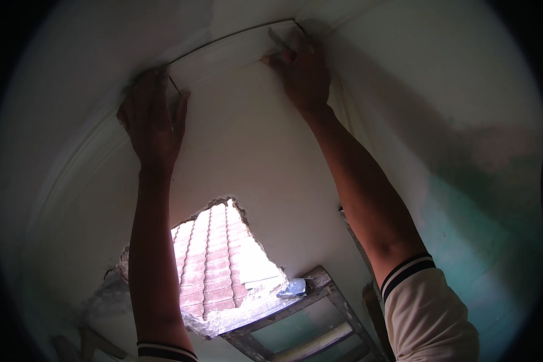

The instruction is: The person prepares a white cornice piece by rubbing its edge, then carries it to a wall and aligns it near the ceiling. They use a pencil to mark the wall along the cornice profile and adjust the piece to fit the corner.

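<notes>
Both hands pressed flat on white cornice strip (235, 51), left hand (154, 120), right hand (304, 75) perhaps pinching its edge

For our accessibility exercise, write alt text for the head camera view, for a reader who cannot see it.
Two bare hands press a long white plaster cornice strip against the top of a white wall: the left hand at one end, the right hand near the other. Below, a ragged hole in the wall shows a tiled roof beside a wooden ladder.

Dim room; daylight glare through wall hole (223, 265); fisheye edges dark, bent.
</notes>
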The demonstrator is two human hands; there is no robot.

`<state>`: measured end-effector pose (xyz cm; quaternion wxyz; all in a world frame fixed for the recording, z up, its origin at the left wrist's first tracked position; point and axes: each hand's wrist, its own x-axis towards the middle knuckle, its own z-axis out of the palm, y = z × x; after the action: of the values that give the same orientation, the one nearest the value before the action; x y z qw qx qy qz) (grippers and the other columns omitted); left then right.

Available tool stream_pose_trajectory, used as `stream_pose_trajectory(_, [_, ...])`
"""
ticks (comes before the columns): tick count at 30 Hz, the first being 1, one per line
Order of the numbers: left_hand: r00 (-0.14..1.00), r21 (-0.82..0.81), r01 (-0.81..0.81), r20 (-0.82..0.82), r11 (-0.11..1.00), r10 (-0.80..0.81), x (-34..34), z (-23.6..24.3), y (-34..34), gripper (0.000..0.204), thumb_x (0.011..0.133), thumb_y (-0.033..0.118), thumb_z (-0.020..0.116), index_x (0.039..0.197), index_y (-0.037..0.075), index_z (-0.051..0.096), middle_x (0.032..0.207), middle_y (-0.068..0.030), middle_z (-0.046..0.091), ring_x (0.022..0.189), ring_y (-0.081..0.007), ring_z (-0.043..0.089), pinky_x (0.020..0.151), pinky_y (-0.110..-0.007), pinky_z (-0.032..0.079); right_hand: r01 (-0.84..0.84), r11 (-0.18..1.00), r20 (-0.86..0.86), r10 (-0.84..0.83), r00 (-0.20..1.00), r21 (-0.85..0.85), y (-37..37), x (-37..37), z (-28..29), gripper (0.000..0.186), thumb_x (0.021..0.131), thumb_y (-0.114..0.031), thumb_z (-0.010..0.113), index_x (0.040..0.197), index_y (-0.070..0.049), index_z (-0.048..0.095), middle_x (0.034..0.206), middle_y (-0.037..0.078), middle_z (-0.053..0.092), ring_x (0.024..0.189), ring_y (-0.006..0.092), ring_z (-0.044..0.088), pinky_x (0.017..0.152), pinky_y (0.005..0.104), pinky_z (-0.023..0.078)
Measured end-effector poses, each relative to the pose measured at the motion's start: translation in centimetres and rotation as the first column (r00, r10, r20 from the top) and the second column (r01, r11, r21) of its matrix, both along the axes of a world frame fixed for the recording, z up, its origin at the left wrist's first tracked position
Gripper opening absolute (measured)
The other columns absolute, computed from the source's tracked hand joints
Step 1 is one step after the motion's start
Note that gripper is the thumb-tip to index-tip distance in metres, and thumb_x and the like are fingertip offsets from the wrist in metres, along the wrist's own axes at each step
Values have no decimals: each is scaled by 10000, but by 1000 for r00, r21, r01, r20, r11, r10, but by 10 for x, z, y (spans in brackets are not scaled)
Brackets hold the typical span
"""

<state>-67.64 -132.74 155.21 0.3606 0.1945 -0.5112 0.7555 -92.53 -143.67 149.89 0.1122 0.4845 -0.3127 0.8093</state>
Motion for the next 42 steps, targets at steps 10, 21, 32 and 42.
stream_pose_trajectory(10, [997,40,-6,-71,999,9,-2,-1,2,575,901,335,807,1406,145,607,1343,-95,615,1282,-286,560,1086,-489,378,59,998,9,-59,998,11,-13,-1,2,885,848,-566,781,1494,-61,450,1230,213,618,1034,381,708,891,535,568])
stream_pose_trajectory(21, [998,36,40,-56,999,-38,-2,1,-1,584,848,359,829,1358,153,631,1349,-66,580,1260,-268,531,1018,-496,347,290,951,-97,-280,955,110,-25,3,4,514,875,-588,731,1119,-137,770,1220,66,665,1087,324,630,943,471,545])
stream_pose_trajectory(32, [997,24,30,-76,999,-28,-1,1,0,604,833,367,839,1362,174,623,1348,-56,563,1226,-276,535,1001,-507,346,4,997,40,-7,999,78,-5,1,3,558,828,-540,801,1131,-93,662,1140,129,652,1038,345,684,893,524,546])
stream_pose_trajectory(42, [994,27,-13,-110,1000,16,-6,0,2,621,830,377,853,1367,166,623,1353,-64,599,1289,-263,547,1050,-482,357,23,997,9,-23,1000,73,-11,0,2,425,864,-525,762,1026,-132,759,1181,130,627,1032,343,693,926,513,541])
